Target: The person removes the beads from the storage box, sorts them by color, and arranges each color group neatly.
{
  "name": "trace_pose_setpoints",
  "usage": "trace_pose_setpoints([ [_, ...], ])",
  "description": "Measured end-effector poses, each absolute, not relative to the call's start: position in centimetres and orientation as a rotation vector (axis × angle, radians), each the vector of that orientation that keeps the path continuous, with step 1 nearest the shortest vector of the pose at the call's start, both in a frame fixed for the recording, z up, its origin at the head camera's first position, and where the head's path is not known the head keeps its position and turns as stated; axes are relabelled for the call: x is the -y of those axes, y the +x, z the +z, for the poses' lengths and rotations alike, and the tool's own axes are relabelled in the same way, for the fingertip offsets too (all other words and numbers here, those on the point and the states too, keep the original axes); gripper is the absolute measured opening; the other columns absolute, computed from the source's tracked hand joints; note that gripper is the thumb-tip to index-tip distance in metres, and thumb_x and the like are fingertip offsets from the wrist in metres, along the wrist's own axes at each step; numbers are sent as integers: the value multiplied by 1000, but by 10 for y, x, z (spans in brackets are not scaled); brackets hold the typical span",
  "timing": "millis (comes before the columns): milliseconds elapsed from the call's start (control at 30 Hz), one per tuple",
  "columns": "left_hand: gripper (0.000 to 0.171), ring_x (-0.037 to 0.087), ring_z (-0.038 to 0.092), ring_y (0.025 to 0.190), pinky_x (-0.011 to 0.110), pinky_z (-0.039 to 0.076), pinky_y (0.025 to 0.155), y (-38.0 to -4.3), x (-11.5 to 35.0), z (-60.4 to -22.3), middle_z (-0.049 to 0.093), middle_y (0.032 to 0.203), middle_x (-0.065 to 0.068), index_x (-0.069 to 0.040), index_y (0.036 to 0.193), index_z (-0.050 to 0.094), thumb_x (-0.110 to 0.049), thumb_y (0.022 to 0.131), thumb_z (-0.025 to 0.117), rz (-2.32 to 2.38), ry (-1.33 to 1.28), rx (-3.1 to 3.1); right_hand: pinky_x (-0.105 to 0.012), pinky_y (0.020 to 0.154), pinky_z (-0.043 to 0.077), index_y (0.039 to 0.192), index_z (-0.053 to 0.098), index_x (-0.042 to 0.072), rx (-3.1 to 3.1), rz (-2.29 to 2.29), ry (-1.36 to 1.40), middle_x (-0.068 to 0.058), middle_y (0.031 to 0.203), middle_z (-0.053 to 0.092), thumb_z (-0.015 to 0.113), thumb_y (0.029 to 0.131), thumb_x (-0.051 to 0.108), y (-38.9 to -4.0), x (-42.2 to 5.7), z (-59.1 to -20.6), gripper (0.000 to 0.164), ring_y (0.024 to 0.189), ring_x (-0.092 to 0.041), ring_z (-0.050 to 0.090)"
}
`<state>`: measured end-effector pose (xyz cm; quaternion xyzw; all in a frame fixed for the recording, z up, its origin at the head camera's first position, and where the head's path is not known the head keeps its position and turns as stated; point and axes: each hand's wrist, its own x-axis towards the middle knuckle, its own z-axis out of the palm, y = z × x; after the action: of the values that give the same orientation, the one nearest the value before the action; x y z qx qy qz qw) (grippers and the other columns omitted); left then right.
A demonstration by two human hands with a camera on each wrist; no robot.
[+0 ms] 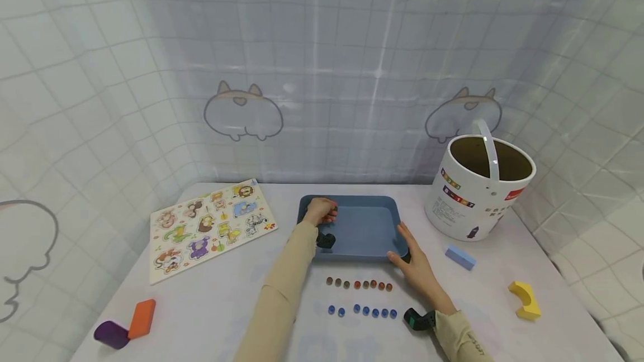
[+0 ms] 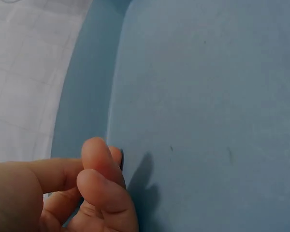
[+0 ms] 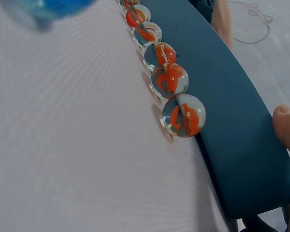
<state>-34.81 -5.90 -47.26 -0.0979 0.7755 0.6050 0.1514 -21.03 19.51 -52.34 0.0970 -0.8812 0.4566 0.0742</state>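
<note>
A left hand point(image 1: 322, 211) curls fingers over the left end of a tray point(image 1: 364, 230) on the table point(image 1: 201, 317), any hold unclear, while a right hand point(image 1: 420, 271) rests straight fingers at the near right corner, where light pressure should keep it off the marbles point(image 1: 357, 284) in front.

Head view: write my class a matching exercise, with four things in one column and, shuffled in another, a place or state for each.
Things
1. Tray
2. Blue marbles
3. Bucket
4. Orange block

Places and states
A. beside a purple piece
B. handle raised
C. right hand at its edge
D. lined up in front of the reddish marbles

Pairs: 1-C, 2-D, 3-B, 4-A
</note>
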Motion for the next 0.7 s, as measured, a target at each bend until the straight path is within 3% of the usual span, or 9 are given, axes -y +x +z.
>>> trace_pose_setpoints([
  [367, 19, 8, 55, 42, 20, 47, 43, -357, 52, -483, 58, 61, 3, 2, 103, 73, -5, 88, 62, 1610, -259, -2391, -64, 114, 17, 154, 23, 9, 2657, 1381, 281, -13, 163, 15, 66, 92, 27, -211, -194, -524, 78, 148, -42, 16],
  [533, 25, 8, 59, 52, 22, 52, 55, -342, 56, -468, 66, 77, 6, 0, 113, 70, -13, 92, 63, 1665, -133, -2297, -65, 114, 17, 154, 23, 9, 2658, 1386, 287, -13, 163, 14, 66, 92, 28, -211, -194, -524, 78, 148, -42, 16],
  [700, 34, 23, 67, 74, 40, 55, 77, -318, 64, -447, 68, 103, 16, -4, 125, 63, -23, 97, 60, 1704, 109, -2216, -66, 112, 18, 153, 25, 6, 2633, 1370, 319, -15, 162, 16, 66, 91, 27, -210, -196, -521, 77, 146, -45, 18],
])
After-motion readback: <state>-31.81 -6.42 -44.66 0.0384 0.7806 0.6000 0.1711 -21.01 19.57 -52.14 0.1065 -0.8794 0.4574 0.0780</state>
